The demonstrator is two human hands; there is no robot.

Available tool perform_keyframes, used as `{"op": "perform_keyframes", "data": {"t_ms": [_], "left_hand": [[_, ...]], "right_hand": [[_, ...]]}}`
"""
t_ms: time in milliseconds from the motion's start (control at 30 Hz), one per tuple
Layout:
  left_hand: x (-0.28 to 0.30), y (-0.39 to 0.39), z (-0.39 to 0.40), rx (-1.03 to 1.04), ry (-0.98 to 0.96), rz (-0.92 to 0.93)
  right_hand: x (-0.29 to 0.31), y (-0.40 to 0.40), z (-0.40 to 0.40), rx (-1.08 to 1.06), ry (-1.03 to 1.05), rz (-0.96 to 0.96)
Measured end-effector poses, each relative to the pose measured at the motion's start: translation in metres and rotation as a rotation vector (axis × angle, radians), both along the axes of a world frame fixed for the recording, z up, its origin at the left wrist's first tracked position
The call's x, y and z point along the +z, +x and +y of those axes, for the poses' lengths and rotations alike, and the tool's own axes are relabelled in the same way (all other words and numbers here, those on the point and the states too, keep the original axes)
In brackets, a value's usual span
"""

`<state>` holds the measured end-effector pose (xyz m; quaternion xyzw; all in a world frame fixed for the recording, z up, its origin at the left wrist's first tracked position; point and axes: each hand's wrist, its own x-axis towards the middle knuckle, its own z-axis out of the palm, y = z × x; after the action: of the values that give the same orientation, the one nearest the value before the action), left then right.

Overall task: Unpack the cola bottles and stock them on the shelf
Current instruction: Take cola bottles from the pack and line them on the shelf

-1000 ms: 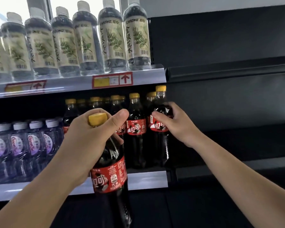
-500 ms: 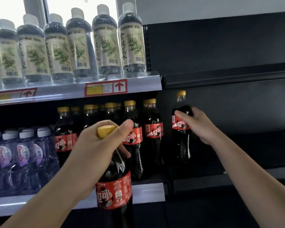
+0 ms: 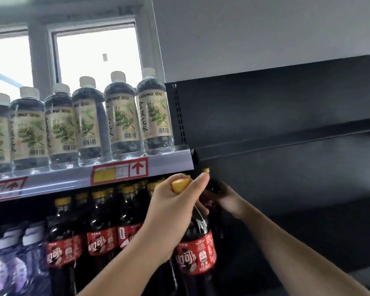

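My left hand [image 3: 171, 208] grips the neck of a dark cola bottle [image 3: 198, 253] with a red label, thumb by its yellow cap, and holds it upright in front of the shelf. Behind it my right hand [image 3: 226, 199] holds a second cola bottle [image 3: 210, 201] at the dark right-hand bay; only its cap and a strip of red label show. Several matching cola bottles [image 3: 98, 231] stand in rows on the lower shelf to the left.
The upper shelf [image 3: 77, 178] with a red price tag carries several clear bottles with leaf labels [image 3: 120, 116]. Purple-labelled bottles [image 3: 13, 263] stand at lower left. Black shelving [image 3: 286, 142] fills the right. A window lies behind at upper left.
The view has tilted upward. My left hand has raised its bottle up and to the right, so it now covers most of the bottle that my right hand holds.
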<state>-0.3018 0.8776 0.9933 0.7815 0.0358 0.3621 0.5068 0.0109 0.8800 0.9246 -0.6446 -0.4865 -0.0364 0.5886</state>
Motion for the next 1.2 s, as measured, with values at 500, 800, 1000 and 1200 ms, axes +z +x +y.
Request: {"op": "perform_keyframes", "data": {"t_ms": [500,800,1000,1200], "left_hand": [[-0.002,0.014,0.010,0.008,-0.051,-0.032],[0.003,0.021,0.020,-0.044,-0.131,-0.041],[0.003,0.027,0.017,-0.128,-0.200,-0.014],[-0.015,0.003,0.053,-0.070,-0.283,0.021]], "right_hand": [[0.015,-0.013,0.006,-0.026,0.025,0.203],[-0.002,-0.211,-0.113,0.323,-0.083,0.171],[-0.012,-0.216,-0.127,0.091,-0.171,0.076],[-0.008,-0.156,-0.126,-0.115,-0.116,0.111]]}}
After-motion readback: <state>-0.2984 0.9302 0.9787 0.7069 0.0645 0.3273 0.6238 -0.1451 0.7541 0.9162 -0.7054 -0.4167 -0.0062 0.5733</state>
